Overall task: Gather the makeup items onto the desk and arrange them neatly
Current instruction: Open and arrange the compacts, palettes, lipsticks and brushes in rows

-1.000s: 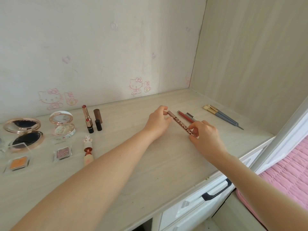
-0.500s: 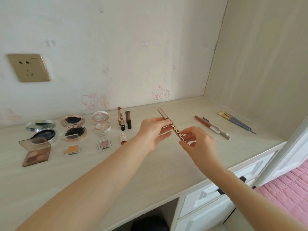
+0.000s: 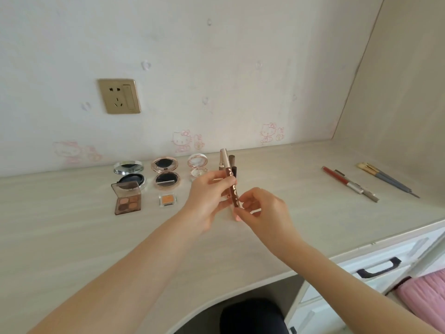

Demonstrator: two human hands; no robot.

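Observation:
A brown makeup pencil (image 3: 230, 179) with a pale cap stands nearly upright above the desk (image 3: 301, 213). My left hand (image 3: 208, 196) grips its middle and my right hand (image 3: 262, 210) pinches its lower end. Behind the hands, partly hidden, stand lipsticks (image 3: 233, 162). To the left lie a silver compact (image 3: 128, 173), a rose-gold compact (image 3: 165, 173), a small white compact (image 3: 198, 165), a brown eyeshadow palette (image 3: 127, 198) and an orange single shadow (image 3: 168, 199).
On the desk's right side lie a red pencil (image 3: 337, 177), a silver pen (image 3: 361, 189) and grey-handled brushes (image 3: 385, 180). A wall socket (image 3: 119, 96) sits above. White drawers (image 3: 378, 268) with a dark handle are at lower right, beside pink bedding (image 3: 423, 297).
Both hands lifted the brown pencil off the desk from beside the red pencil and carried it left, turning it upright. The view has swung left and up.

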